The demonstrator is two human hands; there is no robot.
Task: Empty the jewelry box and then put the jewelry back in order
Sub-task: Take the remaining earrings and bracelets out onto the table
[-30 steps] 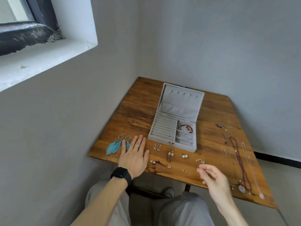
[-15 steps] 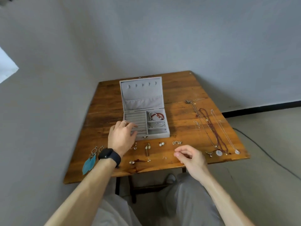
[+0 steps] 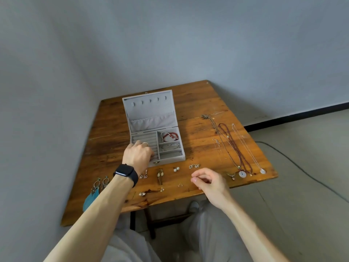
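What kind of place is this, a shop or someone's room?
Probably a plain room in a home, not a shop: a worn wooden table sits in a corner of bare grey walls, holding one personal jewelry box, above a bare floor.

Soft, diffuse light from the left, the open jewelry box [image 3: 151, 114] casting a faint shadow rightward on the wooden table [image 3: 207, 103]; wide-angle distortion bows the frame edges, and small items resolve poorly.
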